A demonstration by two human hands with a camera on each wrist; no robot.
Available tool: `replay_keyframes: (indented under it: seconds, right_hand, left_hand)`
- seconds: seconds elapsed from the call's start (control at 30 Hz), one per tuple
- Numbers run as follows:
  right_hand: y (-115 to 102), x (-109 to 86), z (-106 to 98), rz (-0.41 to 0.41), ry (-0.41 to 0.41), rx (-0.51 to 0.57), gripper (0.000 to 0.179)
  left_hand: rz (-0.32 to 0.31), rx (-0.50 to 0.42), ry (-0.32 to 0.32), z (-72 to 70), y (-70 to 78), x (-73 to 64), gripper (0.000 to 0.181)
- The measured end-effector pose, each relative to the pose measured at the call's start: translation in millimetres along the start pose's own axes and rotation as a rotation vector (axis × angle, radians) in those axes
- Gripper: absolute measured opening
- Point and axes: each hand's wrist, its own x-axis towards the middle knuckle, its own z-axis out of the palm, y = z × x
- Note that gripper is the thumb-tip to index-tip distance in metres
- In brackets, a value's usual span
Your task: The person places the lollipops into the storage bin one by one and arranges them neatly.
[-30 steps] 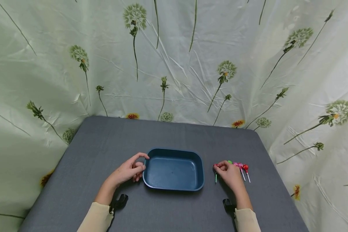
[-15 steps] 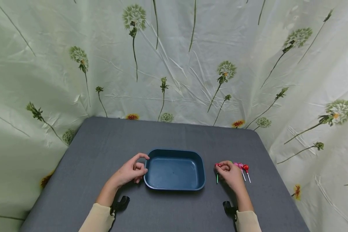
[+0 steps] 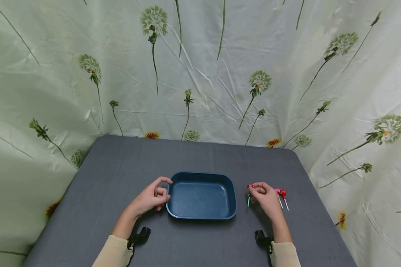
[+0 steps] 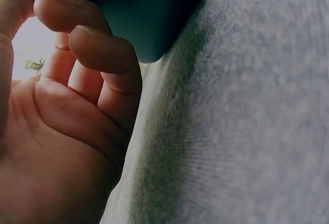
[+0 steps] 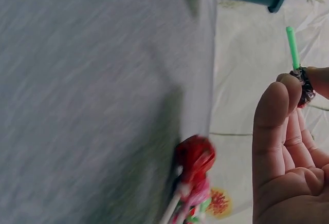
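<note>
My left hand (image 3: 149, 196) holds the left rim of a dark blue rectangular plastic tray (image 3: 200, 202), index finger over the edge and thumb against the side. Its curled fingers meet the tray wall (image 4: 139, 29) in the left wrist view. Between thumb and fingertips my right hand (image 3: 269, 202) pinches a lollipop (image 5: 293, 49) with a dark red wrapper and green stick, held above the table right of the tray. Several other lollipops (image 3: 283, 193) with red and pink wrappers and white sticks lie beside the right hand, partly hidden by it.
A grey cloth-covered table (image 3: 200, 241) carries everything. Behind and around it hangs a pale curtain (image 3: 207, 74) printed with dandelions. A black wrist camera (image 3: 142, 235) sits on the left wrist, and another camera (image 3: 262, 239) on the right.
My right hand has lifted the red lollipop a little off the table. The left hand stays at the tray's rim, and the tray has shifted slightly to the right.
</note>
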Motion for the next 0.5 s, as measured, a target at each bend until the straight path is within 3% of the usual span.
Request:
replay_keyframes:
  seconds: [0.5]
  right_hand:
    - [-33.2,-3.7,23.6,-0.035,-0.018,0.208,0.026]
  left_hand:
    - [0.005,-0.013,-0.001,0.6,-1.1,0.5,0.055]
